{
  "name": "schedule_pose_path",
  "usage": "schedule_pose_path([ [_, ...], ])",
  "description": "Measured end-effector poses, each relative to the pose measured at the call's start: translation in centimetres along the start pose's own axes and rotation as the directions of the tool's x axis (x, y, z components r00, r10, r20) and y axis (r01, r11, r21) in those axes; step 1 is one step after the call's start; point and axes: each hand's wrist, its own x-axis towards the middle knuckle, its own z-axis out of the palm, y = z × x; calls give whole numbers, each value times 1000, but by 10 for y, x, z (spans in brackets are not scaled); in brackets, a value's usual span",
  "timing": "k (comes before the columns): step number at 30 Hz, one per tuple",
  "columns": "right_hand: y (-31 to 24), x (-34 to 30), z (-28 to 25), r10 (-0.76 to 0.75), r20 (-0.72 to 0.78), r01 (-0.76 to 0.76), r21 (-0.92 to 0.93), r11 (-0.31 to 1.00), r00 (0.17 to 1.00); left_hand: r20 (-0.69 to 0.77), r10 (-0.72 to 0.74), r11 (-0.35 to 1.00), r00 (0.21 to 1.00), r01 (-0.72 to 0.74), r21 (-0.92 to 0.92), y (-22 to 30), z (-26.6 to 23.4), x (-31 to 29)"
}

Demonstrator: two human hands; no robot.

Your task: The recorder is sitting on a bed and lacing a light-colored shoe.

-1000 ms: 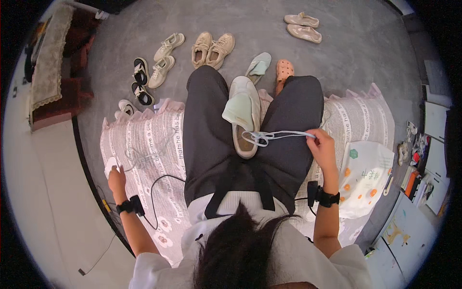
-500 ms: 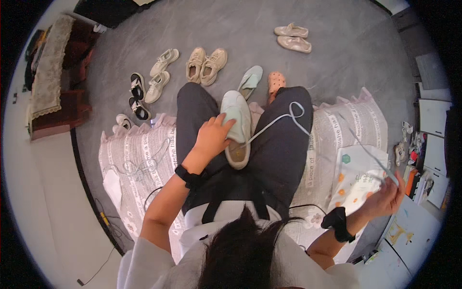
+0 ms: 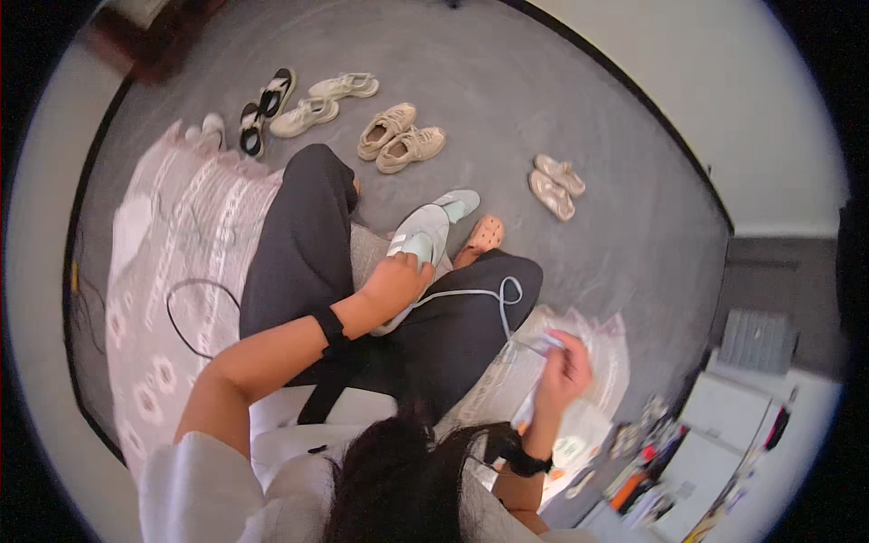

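Observation:
A pale grey-green sneaker (image 3: 425, 226) rests tilted on my lap between my knees. My left hand (image 3: 396, 284) grips it around the tongue and opening, hiding part of the upper. From the sneaker a light shoelace (image 3: 466, 291) runs to the right over my dark trousers and makes a loop above my right thigh. Its far stretch leads to my right hand (image 3: 566, 369), raised beside that thigh with the fingers pinching the lace. Just beyond the sneaker, a matching pale green shoe (image 3: 462, 203) lies on the floor. An orange clog (image 3: 486, 233) is next to it.
Beige sneakers (image 3: 412, 147), white sneakers (image 3: 306, 116) and black-and-white shoes (image 3: 252, 127) stand on the grey floor ahead. Shiny flats (image 3: 552, 195) are farther right. A patterned cover (image 3: 181, 226) lies under me. White cabinets (image 3: 724, 407) and clutter are at the lower right.
My right hand has come in from the far right towards my lap, still with the lace. My left hand stays on the sneaker. The whole view has turned.

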Motion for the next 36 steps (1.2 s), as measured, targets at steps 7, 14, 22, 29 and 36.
schedule_pose_path([
  [7,37,0,99,59,621,8,-104,995,782,-88,62,991,994,-51,122,5,0,-29],
  [14,29,-14,145,210,762,-6,-261,965,613,-61,1,998,998,-4,-57,-3,6,-15],
  [22,39,-48,166,266,465,-131,-302,944,844,-47,-178,906,983,145,-397,-16,14,-2],
  [29,55,-52,169,235,379,-148,-245,958,895,50,-142,841,989,148,-521,-8,2,7],
  [36,61,-55,167,241,385,-191,-165,968,891,240,84,898,967,31,-438,-13,0,13],
])
